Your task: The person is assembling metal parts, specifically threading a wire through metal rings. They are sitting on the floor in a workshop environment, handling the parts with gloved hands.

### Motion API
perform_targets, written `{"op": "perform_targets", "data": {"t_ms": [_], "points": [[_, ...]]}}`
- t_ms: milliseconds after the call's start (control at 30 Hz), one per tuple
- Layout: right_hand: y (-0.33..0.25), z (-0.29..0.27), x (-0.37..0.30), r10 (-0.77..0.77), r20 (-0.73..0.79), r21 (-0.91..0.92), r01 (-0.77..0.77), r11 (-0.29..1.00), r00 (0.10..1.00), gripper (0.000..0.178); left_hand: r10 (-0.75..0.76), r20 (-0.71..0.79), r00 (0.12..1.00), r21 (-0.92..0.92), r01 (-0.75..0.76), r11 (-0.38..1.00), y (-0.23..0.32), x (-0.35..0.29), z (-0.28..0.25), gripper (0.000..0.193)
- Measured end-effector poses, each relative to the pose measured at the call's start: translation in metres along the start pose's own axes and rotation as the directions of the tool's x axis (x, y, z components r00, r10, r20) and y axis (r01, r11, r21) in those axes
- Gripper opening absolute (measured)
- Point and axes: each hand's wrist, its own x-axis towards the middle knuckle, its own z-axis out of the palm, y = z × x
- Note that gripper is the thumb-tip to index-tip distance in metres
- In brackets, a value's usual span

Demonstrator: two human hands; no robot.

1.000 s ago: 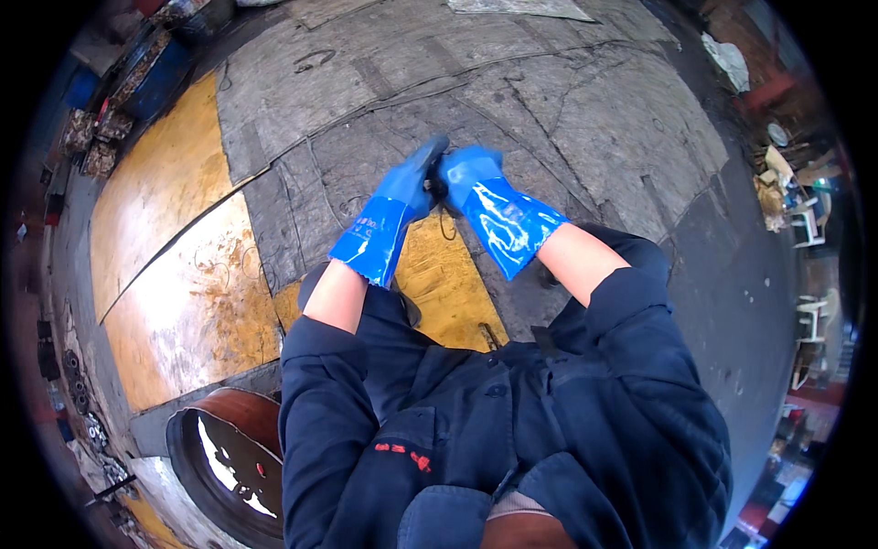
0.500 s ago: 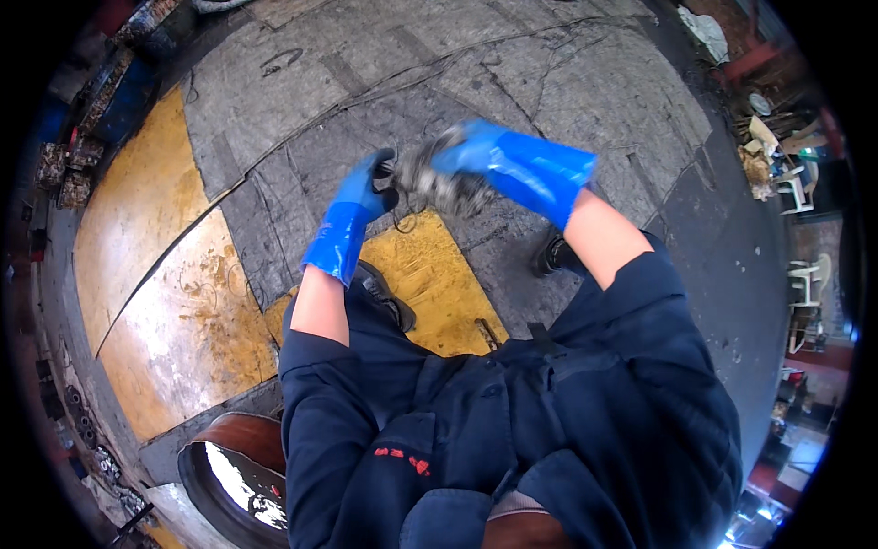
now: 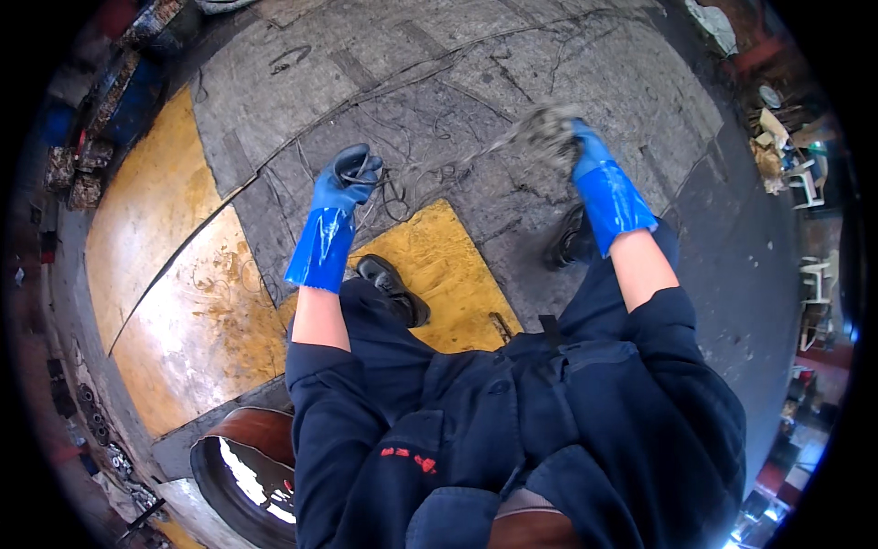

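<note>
My right hand (image 3: 585, 148), in a blue rubber glove, is closed on a grey tangled bundle of strands (image 3: 541, 139). Motion blurs the bundle, and I cannot make out whether it is wire or cord. From it, thin strands (image 3: 430, 170) trail leftward to my left hand (image 3: 351, 176), gloved the same way. Its fingers are curled in, seemingly around the strand end, with a dark loop showing among them. Below that hand a few thin loops hang or lie near the floor; which of the two, I cannot tell.
Grey, stained sheets (image 3: 366, 46) and a yellow panel (image 3: 183, 302) cover the floor. A smaller yellow piece (image 3: 439, 265) lies between my black shoes (image 3: 393, 288). At lower left stands a rusty round drum (image 3: 251, 430). Dark bins (image 3: 123, 101) line the far left; clutter (image 3: 773, 151) fills the right.
My hands have moved apart. The right has swung to the right with the bundle, drawing strands out between the hands; the left has shifted slightly left and its fingers have curled in.
</note>
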Motion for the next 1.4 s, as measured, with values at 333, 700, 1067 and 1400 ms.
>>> {"op": "perform_targets", "data": {"t_ms": [333,700,1067,1400], "points": [[0.2,0.085,0.03,0.042,0.215,-0.962,0.219,-0.161,0.976,0.04,0.196,-0.062,0.979,-0.277,-0.205,0.939,0.009,-0.004,0.015,0.067],[0.176,-0.013,0.06,0.041,0.041,-0.999,0.04,0.026,0.998,0.027,0.026,-0.265,0.964,-0.366,-0.125,0.922,0.026,-0.008,-0.02,0.037],[0.074,-0.084,0.018,0.197,-0.041,-0.592,-0.183,0.785,0.979,0.049,0.054,-0.308,0.95,-0.359,-0.168,0.918,0.033,-0.019,-0.039,0.033],[0.247,0.052,0.06,0.428,0.219,-0.949,0.089,0.303,0.877,0.042,0.021,-0.246,0.969,-0.326,-0.103,0.94,0.015,-0.01,-0.015,0.041]]}}
